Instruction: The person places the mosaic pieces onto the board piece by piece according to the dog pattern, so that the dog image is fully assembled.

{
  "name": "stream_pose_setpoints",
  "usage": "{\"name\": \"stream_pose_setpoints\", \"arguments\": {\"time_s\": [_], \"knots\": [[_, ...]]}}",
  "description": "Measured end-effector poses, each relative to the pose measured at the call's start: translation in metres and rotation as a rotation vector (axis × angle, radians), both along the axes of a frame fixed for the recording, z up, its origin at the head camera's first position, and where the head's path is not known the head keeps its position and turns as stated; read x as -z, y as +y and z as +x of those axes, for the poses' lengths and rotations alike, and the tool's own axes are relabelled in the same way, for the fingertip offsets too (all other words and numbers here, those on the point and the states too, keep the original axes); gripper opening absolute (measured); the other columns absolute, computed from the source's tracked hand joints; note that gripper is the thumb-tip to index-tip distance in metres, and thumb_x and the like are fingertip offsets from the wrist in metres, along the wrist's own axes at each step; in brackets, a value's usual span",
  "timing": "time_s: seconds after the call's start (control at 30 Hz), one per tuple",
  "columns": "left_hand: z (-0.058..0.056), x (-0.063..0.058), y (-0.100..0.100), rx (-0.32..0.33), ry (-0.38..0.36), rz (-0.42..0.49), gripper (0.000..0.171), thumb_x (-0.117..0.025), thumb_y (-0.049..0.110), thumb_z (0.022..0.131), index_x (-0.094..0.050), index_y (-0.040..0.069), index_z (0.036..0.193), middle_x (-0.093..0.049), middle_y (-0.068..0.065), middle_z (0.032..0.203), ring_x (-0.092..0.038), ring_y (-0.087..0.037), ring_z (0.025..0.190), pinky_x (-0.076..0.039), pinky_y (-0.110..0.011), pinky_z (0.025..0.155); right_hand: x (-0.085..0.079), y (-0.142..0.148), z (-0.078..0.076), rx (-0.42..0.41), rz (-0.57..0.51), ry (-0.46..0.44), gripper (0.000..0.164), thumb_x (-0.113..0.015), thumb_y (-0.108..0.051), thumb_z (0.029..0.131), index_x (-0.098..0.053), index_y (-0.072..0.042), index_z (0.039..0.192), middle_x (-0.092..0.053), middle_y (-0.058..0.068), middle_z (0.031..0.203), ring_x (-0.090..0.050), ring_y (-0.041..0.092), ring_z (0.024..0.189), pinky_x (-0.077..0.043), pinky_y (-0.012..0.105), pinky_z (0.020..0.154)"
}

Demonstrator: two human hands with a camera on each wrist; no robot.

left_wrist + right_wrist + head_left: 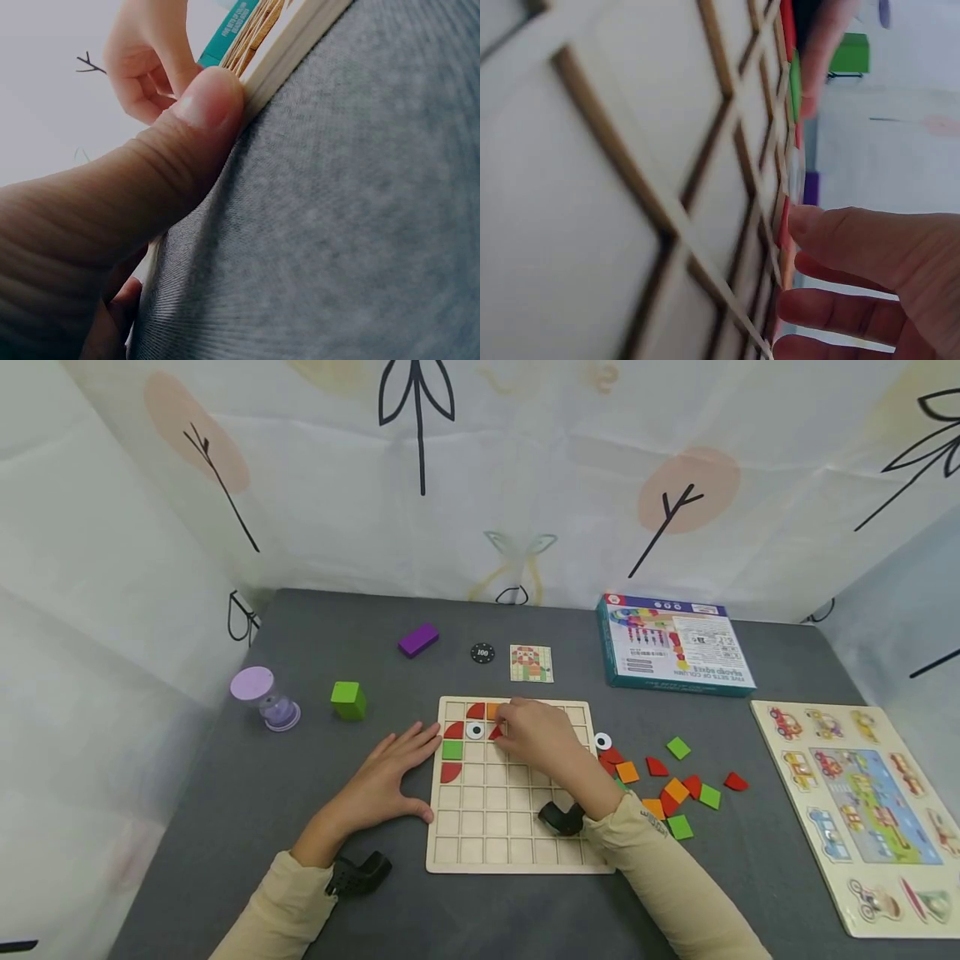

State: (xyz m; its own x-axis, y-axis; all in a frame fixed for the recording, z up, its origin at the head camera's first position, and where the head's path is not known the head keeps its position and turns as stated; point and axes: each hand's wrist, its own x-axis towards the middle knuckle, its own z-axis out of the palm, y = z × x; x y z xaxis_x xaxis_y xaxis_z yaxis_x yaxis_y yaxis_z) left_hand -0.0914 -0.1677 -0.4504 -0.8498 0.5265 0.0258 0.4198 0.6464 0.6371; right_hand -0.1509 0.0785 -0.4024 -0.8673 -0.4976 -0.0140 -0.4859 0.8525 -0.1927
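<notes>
A pale wooden grid board (487, 850) lies on the dark table, with red, orange, green and white-and-black pieces in its upper-left cells. My left hand (386, 777) is spread beside the board, its thumb (187, 139) touching the left edge. Over the upper rows, my right hand (543, 742) reaches down with its fingertips at the cells. In the right wrist view its thumb (832, 229) touches a red piece (784, 225), with the other fingers apart from the thumb. An orange square (492, 711) shows partly beside the right fingers. The right hand covers several cells.
Loose red, orange and green pieces (678, 748) lie right of the board, near a white ring (602, 741). Behind are a pattern card (531, 663), black disc (482, 652), purple block (417, 640) and game box (675, 647). A green cube (348, 701), lilac timer (273, 699) and picture board (817, 893) flank it.
</notes>
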Motion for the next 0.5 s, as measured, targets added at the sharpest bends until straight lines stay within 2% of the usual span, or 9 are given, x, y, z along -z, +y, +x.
{"name": "stream_pose_setpoints", "arguments": {"time_s": [0.13, 0.27, 0.37, 0.5], "knots": [[0.0, 0.002, 0.001, 0.004, 0.004, 0.002, 0.104, -0.077, 0.046, 0.055, -0.028, 0.013, 0.141, -0.02, 0.001, 0.147, -0.011, -0.022, 0.136, -0.006, -0.048, 0.106, -0.008, 0.023, 0.005, 0.057, -0.048, -0.015, 0.022, -0.068, -0.026, 0.077, -0.065, -0.017, 0.097, -0.06, -0.003, 0.088, -0.055, 0.011, 0.07, -0.044, 0.028, 0.056], [-0.001, 0.003, 0.001, 0.003, 0.01, 0.004, 0.104, -0.077, 0.046, 0.055, -0.027, 0.014, 0.141, -0.02, 0.002, 0.147, -0.011, -0.021, 0.136, -0.006, -0.048, 0.106, -0.016, 0.061, 0.01, 0.137, -0.078, -0.031, 0.025, -0.068, -0.025, 0.078, -0.064, -0.015, 0.1, -0.06, 0.0, 0.087, -0.053, 0.013, 0.067, -0.043, 0.029, 0.053], [-0.001, 0.004, 0.0, -0.001, 0.008, 0.001, 0.105, -0.077, 0.047, 0.055, -0.027, 0.014, 0.141, -0.02, 0.003, 0.147, -0.011, -0.021, 0.136, -0.006, -0.048, 0.106, -0.016, 0.09, 0.014, 0.186, -0.055, -0.064, 0.026, -0.068, -0.022, 0.078, -0.064, -0.013, 0.102, -0.06, 0.002, 0.09, -0.054, 0.015, 0.069, -0.045, 0.031, 0.055], [0.0, 0.002, 0.001, -0.004, 0.005, -0.004, 0.105, -0.076, 0.049, 0.055, -0.027, 0.015, 0.141, -0.019, 0.003, 0.148, -0.01, -0.021, 0.136, -0.005, -0.049, 0.106, -0.012, 0.119, 0.017, 0.202, -0.017, -0.111, 0.027, -0.068, -0.019, 0.078, -0.064, -0.011, 0.103, -0.06, 0.006, 0.096, -0.055, 0.019, 0.078, -0.048, 0.038, 0.065]]}}
